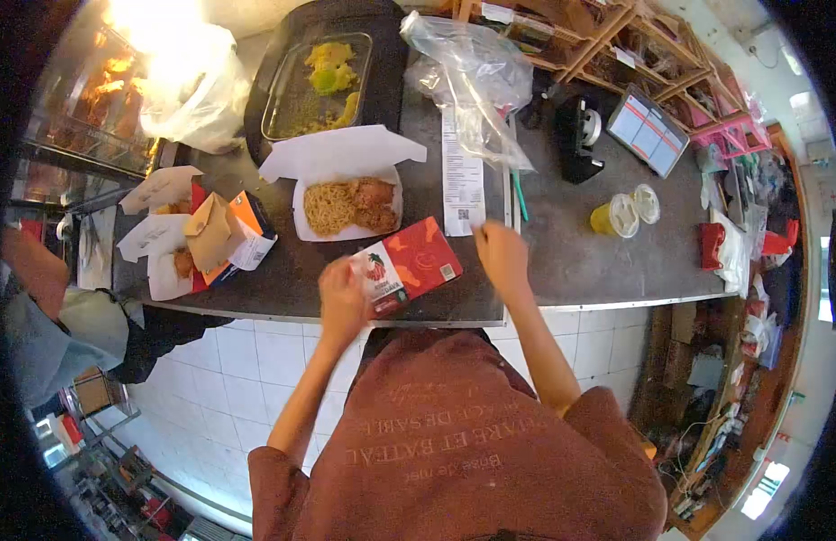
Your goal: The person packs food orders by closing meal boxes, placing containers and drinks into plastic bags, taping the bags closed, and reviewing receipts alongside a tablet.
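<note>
A red and white printed food box [407, 263], closed, lies tilted near the counter's front edge. My left hand [343, 296], slightly blurred, is closed on its left end. To the right of the box is my right hand [502, 260], fingers curled together at the lower right corner of a long printed receipt [463, 185]. Whether those fingers pinch the paper is hidden. Just behind the box stands an open white carton [301, 212] filled with noodles [330, 206] and a browned fried piece [374, 200].
At left are open snack boxes [170, 270] and an orange-black box [248, 236]. Behind sits a black tray [283, 108] with yellow-green food. A clear plastic bag [472, 72], a tablet [648, 133] and yellow drink cups [613, 216] occupy the right. Another person's arm [37, 270] shows at far left.
</note>
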### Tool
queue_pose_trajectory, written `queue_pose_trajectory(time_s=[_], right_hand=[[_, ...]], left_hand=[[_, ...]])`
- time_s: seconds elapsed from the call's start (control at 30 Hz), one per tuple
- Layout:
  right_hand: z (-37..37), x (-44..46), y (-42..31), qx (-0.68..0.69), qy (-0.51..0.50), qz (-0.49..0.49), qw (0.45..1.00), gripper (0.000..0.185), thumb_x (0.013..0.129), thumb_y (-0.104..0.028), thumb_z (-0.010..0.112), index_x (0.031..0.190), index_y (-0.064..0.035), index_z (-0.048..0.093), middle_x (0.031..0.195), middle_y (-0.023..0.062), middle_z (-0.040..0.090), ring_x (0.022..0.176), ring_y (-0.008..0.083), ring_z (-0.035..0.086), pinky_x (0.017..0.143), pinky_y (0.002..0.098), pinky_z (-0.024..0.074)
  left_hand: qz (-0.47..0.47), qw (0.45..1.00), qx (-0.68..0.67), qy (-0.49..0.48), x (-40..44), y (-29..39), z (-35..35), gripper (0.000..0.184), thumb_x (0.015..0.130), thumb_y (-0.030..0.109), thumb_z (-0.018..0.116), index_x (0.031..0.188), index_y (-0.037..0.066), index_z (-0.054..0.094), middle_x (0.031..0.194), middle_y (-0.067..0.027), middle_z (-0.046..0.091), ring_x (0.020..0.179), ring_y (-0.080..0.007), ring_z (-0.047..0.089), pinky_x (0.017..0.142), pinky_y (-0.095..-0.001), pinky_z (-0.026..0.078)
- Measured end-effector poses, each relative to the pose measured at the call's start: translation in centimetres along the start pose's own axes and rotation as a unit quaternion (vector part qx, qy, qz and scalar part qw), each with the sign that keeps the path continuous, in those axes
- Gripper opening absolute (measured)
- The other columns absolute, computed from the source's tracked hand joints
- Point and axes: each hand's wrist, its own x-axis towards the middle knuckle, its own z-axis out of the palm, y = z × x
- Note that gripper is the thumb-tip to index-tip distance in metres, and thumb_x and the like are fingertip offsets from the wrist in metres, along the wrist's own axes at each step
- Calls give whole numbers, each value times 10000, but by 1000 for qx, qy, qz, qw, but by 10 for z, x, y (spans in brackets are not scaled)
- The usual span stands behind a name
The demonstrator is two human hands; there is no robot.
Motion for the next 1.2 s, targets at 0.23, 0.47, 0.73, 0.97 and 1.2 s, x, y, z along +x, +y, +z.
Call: queue_pose_trajectory(time_s=[0.23,0.47,0.73,0.97,1.2], right_hand=[[105,110,-47,-16,-56,-153,987,348,814,-307,467,718,0,602,709,199,592,704,367,587,633,446,470],[32,99,-69,37,-70,-219,972,289,804,-256,476,725,5,573,747,215,579,751,384,561,651,435,453],[-9,30,-13,63,-162,-134,976,316,824,-272,489,795,32,571,630,192,549,597,312,561,585,372,434],[-61,20,-78,84,220,-262,936,359,762,-135,591,1081,-17,476,1106,197,488,1017,365,460,849,402,380],[-22,-39,-48,173,115,-245,947,269,718,-79,630,941,-22,491,1133,209,486,1062,344,458,919,389,340]], left_hand=[[-286,950,-111,-59,65,-132,-13,280,873,186,412,872,-62,543,787,-254,522,806,-404,504,713,-439,385],[-247,962,-73,94,58,-55,-67,279,877,135,424,669,-50,433,629,-234,454,593,-385,464,525,-423,343],[-369,898,-214,-106,-17,27,-47,246,869,184,454,938,-43,519,887,-256,535,834,-401,512,722,-420,397],[-239,947,19,216,55,45,-105,540,756,156,615,1225,26,380,1189,-183,436,1084,-373,412,946,-421,294],[-214,953,3,214,-3,76,-67,149,700,52,627,829,49,552,1040,-143,519,1068,-322,459,956,-448,297]])
